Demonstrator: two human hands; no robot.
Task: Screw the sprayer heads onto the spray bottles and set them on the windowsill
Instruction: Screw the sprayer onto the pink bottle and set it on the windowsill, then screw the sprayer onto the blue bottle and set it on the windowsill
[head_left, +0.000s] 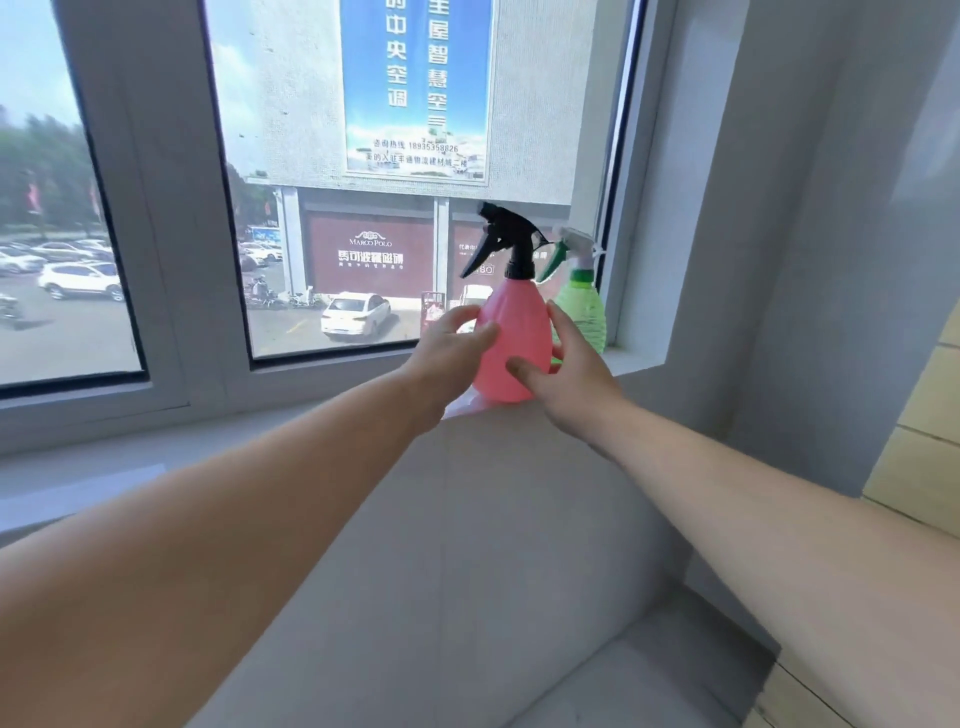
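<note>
A pink spray bottle (511, 332) with a black sprayer head (506, 239) stands upright on the windowsill (260, 421). My left hand (452, 348) holds its left side, thumb on the front and fingers round the back. My right hand (569, 369) holds its right side, thumb low on the front. Just behind it to the right, in the window corner, stands a green spray bottle (584, 309) with a white and green sprayer head (569, 249); the pink bottle and my right hand hide part of it.
A grey sofa back (467, 545) lies under my arms, up against the sill. The window frame (171, 260) and glass stand behind the bottles. A grey wall (779, 260) closes the right side, with tan panelling (924, 441) at the far right.
</note>
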